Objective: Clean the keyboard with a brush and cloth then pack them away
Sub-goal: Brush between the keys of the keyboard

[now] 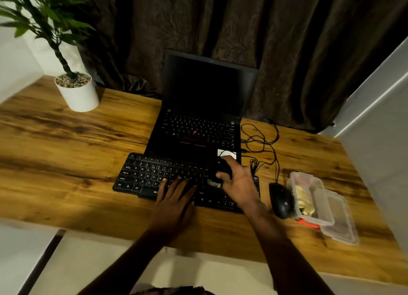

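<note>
A black keyboard [150, 177] is set on a wooden desk [66, 140], just in front of an open laptop [198, 129]. The left hand [176, 197] is laid flat on the middle keys, fingers straight and slightly spread. A dark brush [221, 170] with pale bristles is gripped in the right hand [239, 184], fingers curled round the handle, bristles touching the right-side keys. A mouse [281, 201] and a clear plastic box [293, 177] are placed to the right.
</note>
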Demonstrator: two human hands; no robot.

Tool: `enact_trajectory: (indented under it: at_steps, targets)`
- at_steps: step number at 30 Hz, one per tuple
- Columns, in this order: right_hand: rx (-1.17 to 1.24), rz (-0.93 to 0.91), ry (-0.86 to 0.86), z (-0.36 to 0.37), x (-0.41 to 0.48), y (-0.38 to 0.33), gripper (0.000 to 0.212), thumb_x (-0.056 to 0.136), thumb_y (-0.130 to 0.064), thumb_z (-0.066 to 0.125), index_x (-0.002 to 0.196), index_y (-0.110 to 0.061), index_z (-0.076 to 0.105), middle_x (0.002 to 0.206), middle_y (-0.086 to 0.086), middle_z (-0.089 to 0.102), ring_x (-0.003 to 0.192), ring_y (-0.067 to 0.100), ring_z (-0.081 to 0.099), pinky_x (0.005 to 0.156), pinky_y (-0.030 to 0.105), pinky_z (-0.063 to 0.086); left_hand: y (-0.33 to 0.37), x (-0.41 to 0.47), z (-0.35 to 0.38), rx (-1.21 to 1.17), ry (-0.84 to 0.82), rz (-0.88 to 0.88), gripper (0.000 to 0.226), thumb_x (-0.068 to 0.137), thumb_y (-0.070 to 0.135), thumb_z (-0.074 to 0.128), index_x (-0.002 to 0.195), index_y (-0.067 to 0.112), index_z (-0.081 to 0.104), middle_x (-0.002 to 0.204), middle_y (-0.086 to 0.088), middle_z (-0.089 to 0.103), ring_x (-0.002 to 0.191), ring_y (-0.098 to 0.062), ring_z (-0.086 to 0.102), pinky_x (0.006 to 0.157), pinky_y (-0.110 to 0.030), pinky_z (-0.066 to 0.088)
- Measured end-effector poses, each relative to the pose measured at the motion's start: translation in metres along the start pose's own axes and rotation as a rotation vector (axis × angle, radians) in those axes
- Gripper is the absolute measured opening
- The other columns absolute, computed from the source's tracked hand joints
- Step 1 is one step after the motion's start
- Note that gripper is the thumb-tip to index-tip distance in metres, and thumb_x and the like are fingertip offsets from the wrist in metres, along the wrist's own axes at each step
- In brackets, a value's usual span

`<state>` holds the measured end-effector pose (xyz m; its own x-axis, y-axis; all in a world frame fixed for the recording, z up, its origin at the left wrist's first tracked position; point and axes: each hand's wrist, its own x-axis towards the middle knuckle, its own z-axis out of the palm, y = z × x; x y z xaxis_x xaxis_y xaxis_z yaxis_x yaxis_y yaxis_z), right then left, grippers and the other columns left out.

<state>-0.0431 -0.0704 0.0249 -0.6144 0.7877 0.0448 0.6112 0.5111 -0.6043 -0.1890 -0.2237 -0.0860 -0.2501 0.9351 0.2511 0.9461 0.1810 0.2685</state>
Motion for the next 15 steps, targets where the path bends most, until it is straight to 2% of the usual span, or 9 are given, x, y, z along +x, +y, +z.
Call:
enact_trajectory:
  at_steps: [3, 5, 7, 10, 11, 15]
  targets:
    - [-0.036, -0.032, 0.023, 0.000, 0.008, 0.002, 0.041, 0.095, -0.015, 0.065, 0.133, -0.026, 0.053, 0.083, -0.002, 0.063, 0.043, 0.005, 0.046, 0.038, 0.016, 0.040, -0.001, -0.001, 0.001, -0.004, -0.013, 0.000, 0.053, 0.102, 0.052, 0.032, 0.146, 0.024, 0.044, 0.153, -0.005, 0.041, 0.147, -0.026, 0.030, 0.119, -0.058, 0.015]
    - [-0.036, -0.023, 0.027, -0.002, 0.012, 0.008, 0.039, 0.095, -0.018, 0.065, 0.131, -0.028, 0.052, 0.089, 0.000, 0.064, 0.052, 0.006, 0.054, 0.041, 0.017, 0.046, -0.001, -0.001, 0.000, 0.000, -0.025, -0.001, 0.055, 0.102, 0.056, 0.031, 0.145, 0.024, 0.045, 0.153, -0.005, 0.041, 0.146, -0.026, 0.031, 0.119, -0.057, 0.015]
    - [-0.007, -0.002, 0.021, -0.006, 0.015, 0.015, 0.040, 0.094, -0.020, 0.066, 0.130, -0.031, 0.051, 0.094, 0.005, 0.066, 0.062, 0.013, 0.063, 0.048, 0.026, 0.057, -0.001, -0.001, 0.001, 0.010, -0.035, -0.003, 0.055, 0.102, 0.057, 0.030, 0.144, 0.025, 0.046, 0.152, -0.006, 0.042, 0.146, -0.026, 0.031, 0.118, -0.056, 0.014]
    - [0.024, -0.022, -0.035, -0.010, 0.022, 0.023, 0.043, 0.093, -0.020, 0.068, 0.131, -0.031, 0.052, 0.089, 0.011, 0.068, 0.061, 0.031, 0.065, 0.049, 0.045, 0.058, -0.003, -0.001, 0.003, 0.014, -0.044, -0.009, 0.054, 0.102, 0.056, 0.032, 0.144, 0.026, 0.047, 0.154, -0.004, 0.041, 0.147, -0.025, 0.029, 0.120, -0.055, 0.012]
    - [0.033, -0.031, -0.062, -0.013, 0.024, 0.021, 0.044, 0.092, -0.019, 0.069, 0.131, -0.031, 0.053, 0.091, 0.010, 0.068, 0.063, 0.034, 0.066, 0.050, 0.047, 0.058, -0.003, 0.000, 0.003, 0.012, -0.046, -0.008, 0.054, 0.102, 0.056, 0.032, 0.144, 0.026, 0.046, 0.155, -0.003, 0.039, 0.147, -0.025, 0.028, 0.120, -0.055, 0.012]
    - [0.053, -0.042, -0.121, -0.023, 0.034, 0.020, 0.044, 0.092, -0.016, 0.069, 0.131, -0.028, 0.055, 0.106, 0.005, 0.067, 0.083, 0.022, 0.068, 0.065, 0.037, 0.062, -0.002, 0.001, 0.004, 0.019, -0.058, 0.005, 0.055, 0.103, 0.056, 0.027, 0.146, 0.026, 0.044, 0.158, 0.001, 0.035, 0.149, -0.022, 0.025, 0.118, -0.054, 0.014]
